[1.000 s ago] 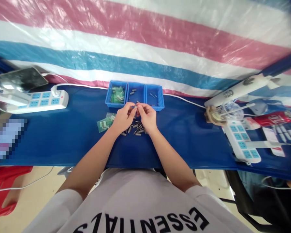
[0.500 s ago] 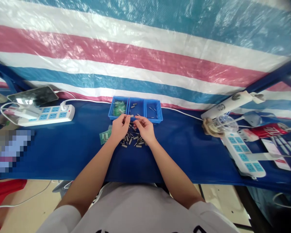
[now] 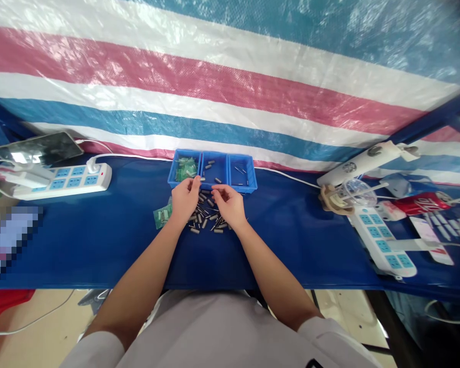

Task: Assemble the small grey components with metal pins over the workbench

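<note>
My left hand [image 3: 186,200] is closed in a pinch near the tray's front edge, with a small grey metal cylinder [image 3: 202,179] at its thumb and fingertip. To its right, my right hand [image 3: 230,205] has thumb and fingers drawn together; whatever they hold is too small to make out. Between and below the hands lies a pile of grey cylinders and thin dark pins [image 3: 204,214]. Just behind stands a blue three-part tray [image 3: 229,190]: green-tinted packets [image 3: 186,167] fill the left part, a few cylinders [image 3: 217,180] lie in the middle, thin pins [image 3: 240,170] on the right.
Green-and-clear packets [image 3: 161,216] lie left of the pile. A power strip [image 3: 72,181] and a dark tablet [image 3: 40,148] are at the left. On the right are another power strip [image 3: 383,245], a white tube [image 3: 356,164], a clear cup [image 3: 360,191] and a red can [image 3: 423,203].
My hands have moved slightly apart, the left one shifting left. A cylinder now shows plainly at the front of the tray's middle part. The whole view has shifted a little.
</note>
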Demonstrator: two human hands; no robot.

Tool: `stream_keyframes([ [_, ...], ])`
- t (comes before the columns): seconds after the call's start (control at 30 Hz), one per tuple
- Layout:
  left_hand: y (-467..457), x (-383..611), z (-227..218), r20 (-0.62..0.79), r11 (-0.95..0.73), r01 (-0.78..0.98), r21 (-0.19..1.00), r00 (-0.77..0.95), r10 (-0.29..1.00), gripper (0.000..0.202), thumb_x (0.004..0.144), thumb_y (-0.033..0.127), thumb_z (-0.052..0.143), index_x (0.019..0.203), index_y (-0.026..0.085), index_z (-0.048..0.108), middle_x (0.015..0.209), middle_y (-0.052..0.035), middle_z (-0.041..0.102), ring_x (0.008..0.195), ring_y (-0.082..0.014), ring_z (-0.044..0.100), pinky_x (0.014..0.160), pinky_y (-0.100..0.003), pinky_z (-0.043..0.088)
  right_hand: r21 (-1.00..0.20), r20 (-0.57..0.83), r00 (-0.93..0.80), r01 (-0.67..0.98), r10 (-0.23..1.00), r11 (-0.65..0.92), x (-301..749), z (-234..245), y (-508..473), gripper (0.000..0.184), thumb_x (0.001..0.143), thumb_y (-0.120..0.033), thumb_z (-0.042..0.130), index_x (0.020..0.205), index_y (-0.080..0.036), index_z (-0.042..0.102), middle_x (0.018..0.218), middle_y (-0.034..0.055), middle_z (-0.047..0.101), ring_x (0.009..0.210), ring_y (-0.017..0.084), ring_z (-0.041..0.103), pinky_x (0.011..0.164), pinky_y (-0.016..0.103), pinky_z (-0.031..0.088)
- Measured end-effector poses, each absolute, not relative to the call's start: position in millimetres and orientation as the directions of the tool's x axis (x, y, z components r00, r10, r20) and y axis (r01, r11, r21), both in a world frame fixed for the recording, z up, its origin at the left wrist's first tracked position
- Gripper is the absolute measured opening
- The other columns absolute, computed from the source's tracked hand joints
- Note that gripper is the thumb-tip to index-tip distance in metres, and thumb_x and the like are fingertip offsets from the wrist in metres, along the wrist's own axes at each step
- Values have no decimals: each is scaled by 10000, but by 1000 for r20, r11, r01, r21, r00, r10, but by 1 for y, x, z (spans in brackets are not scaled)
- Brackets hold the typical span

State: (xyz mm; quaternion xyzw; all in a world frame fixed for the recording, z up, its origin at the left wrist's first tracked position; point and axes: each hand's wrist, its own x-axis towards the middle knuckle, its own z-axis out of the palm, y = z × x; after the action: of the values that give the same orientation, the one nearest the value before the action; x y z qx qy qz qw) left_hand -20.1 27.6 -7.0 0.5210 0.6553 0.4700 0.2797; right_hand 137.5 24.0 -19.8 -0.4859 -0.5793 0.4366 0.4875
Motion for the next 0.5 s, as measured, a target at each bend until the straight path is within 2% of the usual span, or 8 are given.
stream_keyframes([
  [0.07,29,-20,-8,127,-7,422,906,-256,958,478,994,595,483,914,197,733,540,19,594,567,-157,596,666,-266,455,-965,183,-28,184,983,185,139,-14,22,256,931,-403,623,1058,-214,742,975,62,774,840,195,734,807,350,604],
  [0.17,29,-22,-8,170,-55,516,855,-180,969,394,992,536,510,967,206,725,589,19,608,581,-156,576,638,-267,416,-928,296,43,248,954,277,142,-1,22,228,940,-378,613,1024,-214,746,1071,78,771,929,209,730,844,355,599],
  [0.27,26,-23,-6,194,-68,574,816,-160,968,324,991,481,516,976,216,703,580,37,559,558,-145,525,620,-268,381,-871,377,67,364,924,329,145,13,32,216,959,-338,583,1032,-213,743,1041,73,767,819,193,695,803,362,588],
  [0.33,23,-23,-4,206,-74,583,809,-164,965,317,994,478,508,944,218,683,576,40,535,556,-145,508,620,-272,376,-791,416,-9,489,909,367,144,21,47,192,949,-276,584,1035,-202,739,1015,76,769,868,214,677,822,369,570],
  [0.4,21,-21,-3,217,-74,585,807,-177,960,320,999,475,494,884,221,651,579,39,519,565,-145,504,620,-272,372,-671,411,-176,606,894,428,140,27,69,150,911,-191,606,994,-195,730,992,71,774,995,249,656,930,396,532],
  [0.43,21,-21,-3,218,-76,584,808,-177,960,319,1001,471,490,862,223,636,581,39,514,566,-143,502,619,-271,368,-617,374,-250,652,893,441,136,29,81,137,899,-165,607,974,-194,718,1005,68,774,1029,258,641,973,408,507],
  [0.5,20,-19,-3,213,-80,582,809,-162,964,317,1003,458,487,832,224,614,584,39,515,565,-139,498,619,-272,362,-528,249,-354,731,902,432,128,30,104,115,865,-140,627,953,-185,686,1007,75,760,1017,268,627,948,404,493],
])
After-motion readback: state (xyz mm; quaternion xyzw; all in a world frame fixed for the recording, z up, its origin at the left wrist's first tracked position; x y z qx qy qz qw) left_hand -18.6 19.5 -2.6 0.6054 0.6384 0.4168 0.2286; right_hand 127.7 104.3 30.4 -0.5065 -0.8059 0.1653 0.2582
